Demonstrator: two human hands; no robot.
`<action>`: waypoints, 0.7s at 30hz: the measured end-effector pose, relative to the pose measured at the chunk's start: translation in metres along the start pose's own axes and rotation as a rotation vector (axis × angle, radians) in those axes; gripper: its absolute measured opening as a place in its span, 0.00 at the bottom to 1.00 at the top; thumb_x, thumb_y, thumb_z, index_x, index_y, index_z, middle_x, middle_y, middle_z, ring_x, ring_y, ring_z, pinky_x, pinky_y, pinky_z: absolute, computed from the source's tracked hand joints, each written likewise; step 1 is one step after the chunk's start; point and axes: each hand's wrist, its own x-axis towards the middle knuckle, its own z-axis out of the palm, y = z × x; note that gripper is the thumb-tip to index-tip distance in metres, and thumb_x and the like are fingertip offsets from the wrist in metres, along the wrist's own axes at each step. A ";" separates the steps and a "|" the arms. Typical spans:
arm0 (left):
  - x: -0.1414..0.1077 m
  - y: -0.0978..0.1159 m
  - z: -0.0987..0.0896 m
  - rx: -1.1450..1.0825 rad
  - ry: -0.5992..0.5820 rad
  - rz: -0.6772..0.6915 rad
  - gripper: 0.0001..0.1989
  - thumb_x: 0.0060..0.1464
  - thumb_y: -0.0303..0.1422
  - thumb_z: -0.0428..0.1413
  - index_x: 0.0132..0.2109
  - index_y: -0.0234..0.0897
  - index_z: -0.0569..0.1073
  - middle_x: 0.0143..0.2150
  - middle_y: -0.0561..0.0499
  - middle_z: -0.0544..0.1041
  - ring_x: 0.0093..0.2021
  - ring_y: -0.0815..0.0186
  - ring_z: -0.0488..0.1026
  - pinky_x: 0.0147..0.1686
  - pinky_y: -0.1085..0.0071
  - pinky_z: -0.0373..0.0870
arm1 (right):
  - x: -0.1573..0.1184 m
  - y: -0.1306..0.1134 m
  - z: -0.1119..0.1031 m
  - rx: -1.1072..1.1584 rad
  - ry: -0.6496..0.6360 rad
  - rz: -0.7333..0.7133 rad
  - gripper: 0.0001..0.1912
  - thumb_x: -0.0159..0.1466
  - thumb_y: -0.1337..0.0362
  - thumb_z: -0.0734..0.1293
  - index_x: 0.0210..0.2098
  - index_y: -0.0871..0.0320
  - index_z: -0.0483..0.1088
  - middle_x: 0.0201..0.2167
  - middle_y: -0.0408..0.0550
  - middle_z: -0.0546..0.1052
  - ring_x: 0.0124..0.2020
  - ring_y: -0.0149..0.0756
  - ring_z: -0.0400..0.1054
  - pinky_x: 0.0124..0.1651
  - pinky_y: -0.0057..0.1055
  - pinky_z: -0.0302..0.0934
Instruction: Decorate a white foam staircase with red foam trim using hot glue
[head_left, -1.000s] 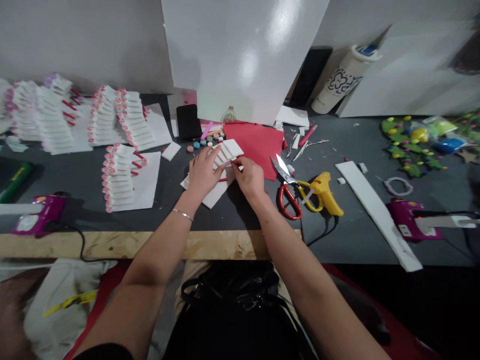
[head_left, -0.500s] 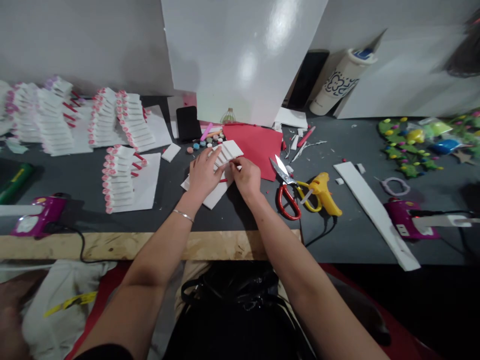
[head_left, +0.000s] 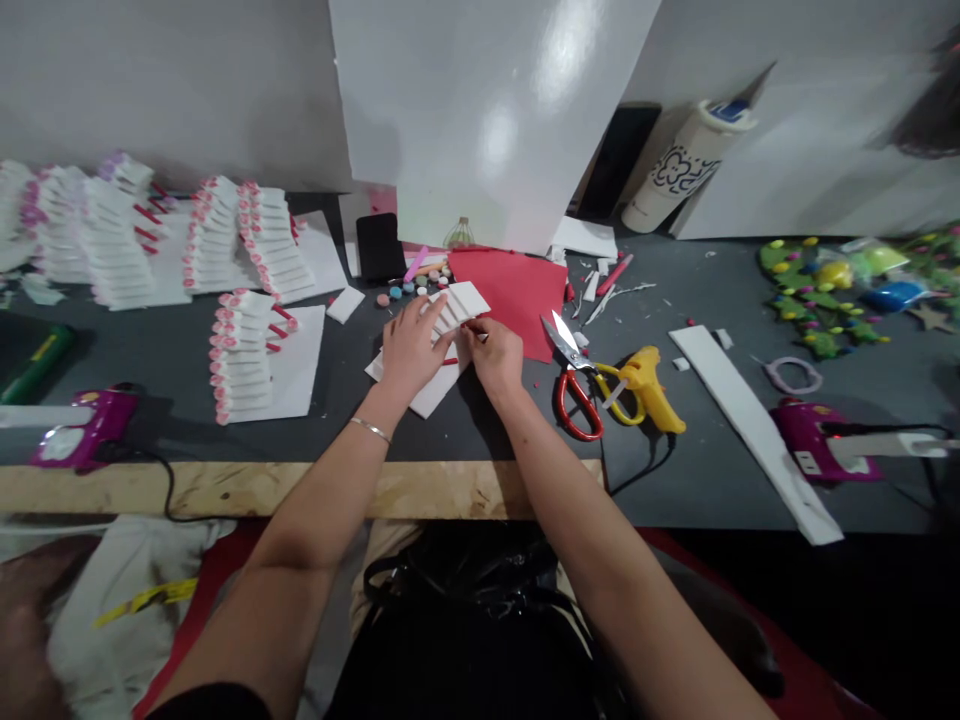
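My left hand (head_left: 412, 345) lies over a white stepped foam piece (head_left: 466, 300), its fingers curled on the near left side. Against the lower edge of that piece, my right hand (head_left: 498, 360) is closed in a pinch. A bit of red shows at those fingertips, too small to name. Under both hands a white foam sheet (head_left: 429, 400) rests on the dark table, with a thin red stick (head_left: 450, 361) on it. Just behind are small pots of coloured paint (head_left: 396, 293) and a red sheet (head_left: 517, 300).
Scissors (head_left: 574, 385) and a yellow glue gun (head_left: 651, 390) lie to the right, beside a long white foam strip (head_left: 750, 425). At left stand several white ribbed pieces with pink edges (head_left: 244, 360). Purple power sockets (head_left: 86, 430) sit near the front edge. A tall white board (head_left: 480, 110) rises behind.
The whole view has shifted slightly to the right. Both hands stay at the foam piece, with only a slight movement of the right fingers.
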 end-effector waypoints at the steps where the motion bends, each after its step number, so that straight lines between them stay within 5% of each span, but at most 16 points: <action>1: 0.000 0.000 0.000 0.001 0.000 0.000 0.28 0.64 0.41 0.50 0.69 0.42 0.61 0.68 0.40 0.65 0.67 0.52 0.61 0.62 0.54 0.61 | 0.000 0.000 0.000 -0.015 -0.006 0.003 0.11 0.66 0.63 0.64 0.42 0.59 0.78 0.40 0.53 0.82 0.41 0.41 0.75 0.47 0.34 0.64; 21: 0.001 -0.002 0.002 -0.015 0.024 0.008 0.28 0.64 0.43 0.49 0.68 0.44 0.61 0.68 0.41 0.65 0.66 0.50 0.63 0.61 0.52 0.61 | 0.001 -0.001 0.004 0.007 0.000 0.041 0.08 0.65 0.63 0.65 0.39 0.56 0.77 0.38 0.50 0.82 0.41 0.41 0.76 0.46 0.36 0.65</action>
